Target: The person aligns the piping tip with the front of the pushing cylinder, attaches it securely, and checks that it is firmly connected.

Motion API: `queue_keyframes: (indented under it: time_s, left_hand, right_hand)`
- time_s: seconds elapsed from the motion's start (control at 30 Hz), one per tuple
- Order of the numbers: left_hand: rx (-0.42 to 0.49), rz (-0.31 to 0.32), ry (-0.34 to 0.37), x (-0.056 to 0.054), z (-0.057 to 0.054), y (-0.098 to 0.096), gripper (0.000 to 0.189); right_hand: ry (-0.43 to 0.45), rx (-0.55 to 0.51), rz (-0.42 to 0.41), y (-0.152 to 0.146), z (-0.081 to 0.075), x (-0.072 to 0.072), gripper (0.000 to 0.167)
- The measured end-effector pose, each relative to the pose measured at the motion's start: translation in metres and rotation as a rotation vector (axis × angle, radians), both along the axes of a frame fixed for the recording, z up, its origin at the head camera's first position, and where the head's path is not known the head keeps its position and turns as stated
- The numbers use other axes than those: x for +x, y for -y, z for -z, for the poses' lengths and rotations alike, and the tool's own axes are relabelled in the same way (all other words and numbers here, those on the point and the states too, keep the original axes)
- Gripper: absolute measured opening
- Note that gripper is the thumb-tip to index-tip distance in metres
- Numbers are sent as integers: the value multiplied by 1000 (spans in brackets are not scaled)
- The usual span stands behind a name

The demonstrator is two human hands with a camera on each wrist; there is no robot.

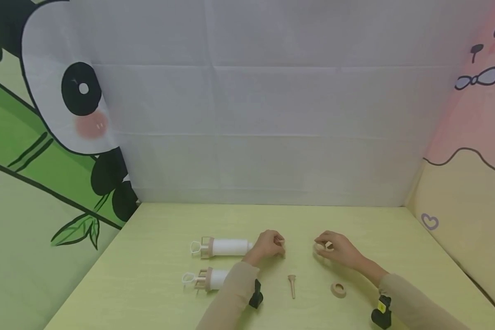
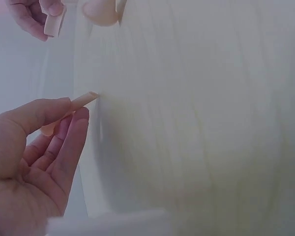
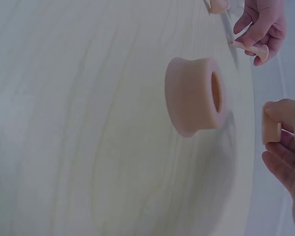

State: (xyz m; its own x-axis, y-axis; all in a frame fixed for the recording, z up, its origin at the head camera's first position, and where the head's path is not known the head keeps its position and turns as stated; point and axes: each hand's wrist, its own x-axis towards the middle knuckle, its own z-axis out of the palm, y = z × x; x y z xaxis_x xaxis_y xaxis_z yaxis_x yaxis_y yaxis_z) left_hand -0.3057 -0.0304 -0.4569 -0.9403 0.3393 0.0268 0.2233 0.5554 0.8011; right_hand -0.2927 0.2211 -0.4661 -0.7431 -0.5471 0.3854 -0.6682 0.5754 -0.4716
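My left hand (image 1: 268, 245) pinches a slim peach-coloured nozzle (image 2: 84, 101) between thumb and fingers, its narrow tip pointing out. In the right wrist view, that nozzle (image 3: 258, 50) shows a flared end. Over the right part of the table, my right hand (image 1: 341, 250) grips a short peach ring (image 3: 271, 127) by its edge; the fingers hide part of it. Below the hands lie a second nozzle (image 1: 292, 288) with a flared top and another ring (image 1: 334, 292). Close up, this loose ring (image 3: 187, 96) has a wide flange and a round hole.
Two white barrels with peach collars and looped plunger handles, like large syringes, lie at the left: the farther barrel (image 1: 230, 247) near my left wrist, the nearer barrel (image 1: 217, 278) partly behind my sleeve. The pale yellow table (image 1: 354, 220) meets a white cloth backdrop (image 1: 272, 160).
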Motion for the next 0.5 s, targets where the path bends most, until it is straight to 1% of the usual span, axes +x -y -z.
queue_keyframes:
  time_s: [0.17,0.27,0.37,0.5]
  left_hand:
    - [56,-4,40,1,-1,1,23]
    - [69,2,46,1,-1,2,20]
    - [71,20,30,1,-3,3,18]
    - [75,53,-13,3,-8,5,16]
  right_hand:
    - [-14,-7,-7,5,-3,0,25]
    - [-21,-12,-17,8,-5,0,25]
    - [-21,-17,-26,10,-6,0,25]
    - [-27,-28,-41,14,-7,1,24]
